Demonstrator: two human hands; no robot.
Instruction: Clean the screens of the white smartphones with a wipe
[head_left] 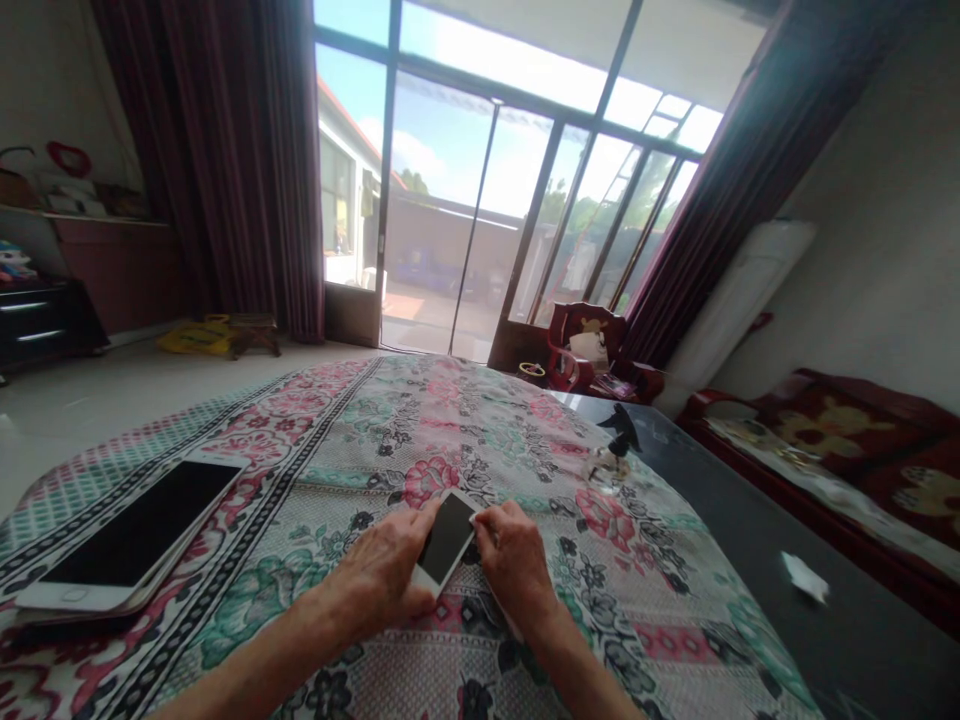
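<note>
A white smartphone (450,540) with a dark screen lies tilted over the flowered tablecloth (360,430). My left hand (382,560) grips it along its left side, thumb near the lower end and fingers at the upper left edge. At the phone's upper right edge, my right hand (514,560) is closed in a pinch, its fingertips touching the edge. Whether a small thing is between those fingertips cannot be made out. Part of a pale strip shows under the right hand. Farther left, a larger white device (142,530) with a black screen and round button lies on a stack.
A black object (619,430) stands near a clear, shiny item on the table's right side. Past the cloth, a dark tabletop (720,520) bears a crumpled white paper (805,578). A red wooden sofa (847,430) and chair (589,350) stand beyond, before glass doors.
</note>
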